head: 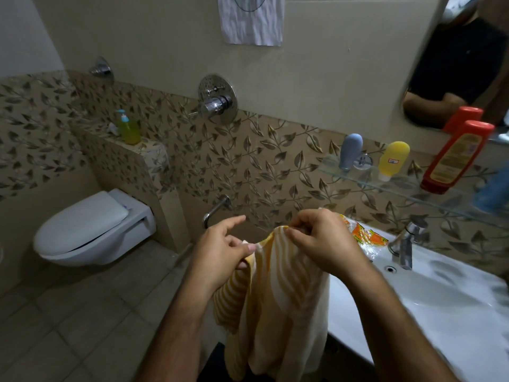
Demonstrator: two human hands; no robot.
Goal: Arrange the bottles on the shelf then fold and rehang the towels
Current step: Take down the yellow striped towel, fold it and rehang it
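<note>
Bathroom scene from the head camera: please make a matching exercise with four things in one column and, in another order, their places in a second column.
Things:
1. red bottle
2. green pump bottle
3. striped towel
4. white cloth

Places:
A. on the tiled ledge above the toilet
B. hanging high on the wall
C. on the glass shelf
D. held by the left hand and the right hand

Pairs: 1-C, 2-A, 3-D, 4-B

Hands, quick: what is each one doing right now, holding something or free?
Left hand: pinches the top edge of the yellow striped towel between thumb and fingers.
Right hand: fingers curled, pinching the same towel's top edge.
</note>
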